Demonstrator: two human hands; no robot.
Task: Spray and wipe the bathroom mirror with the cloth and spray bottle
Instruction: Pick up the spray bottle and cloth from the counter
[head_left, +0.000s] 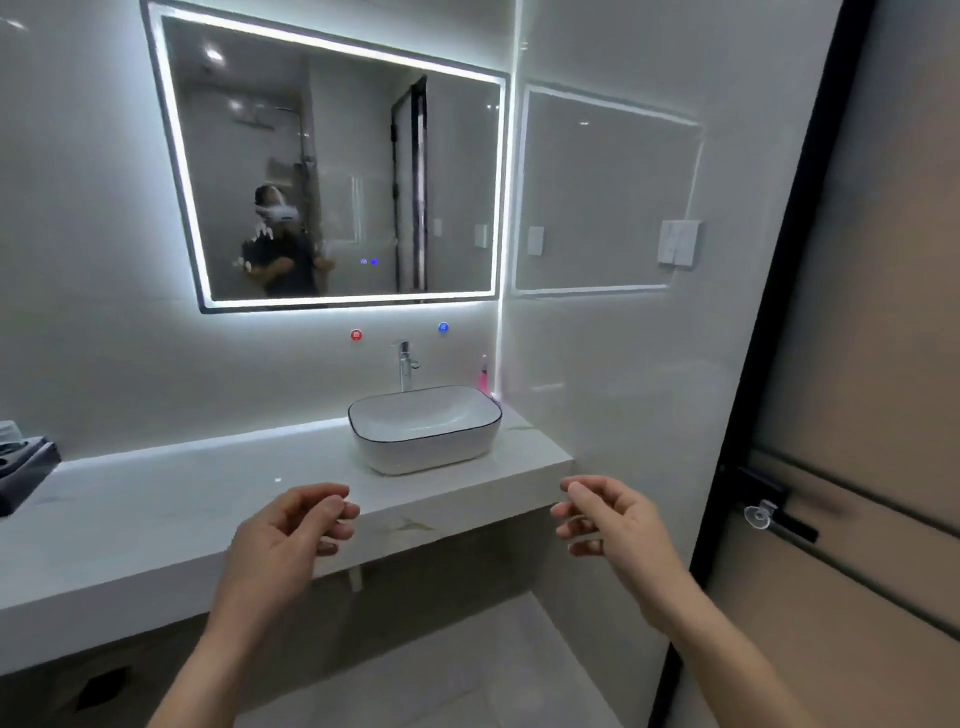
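Glossy glass mirror; polished marble counter; chrome tap.

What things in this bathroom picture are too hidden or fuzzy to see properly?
Head view only:
- Pink bottle: mostly behind the basin, small and blurred, so its type is unclear.
- Dark item on the counter: cut off by the left edge.
- Cloth: none visible.
- Red dot and blue dot: markings too small to read.
- Left hand and right hand: empty, fingers curled.
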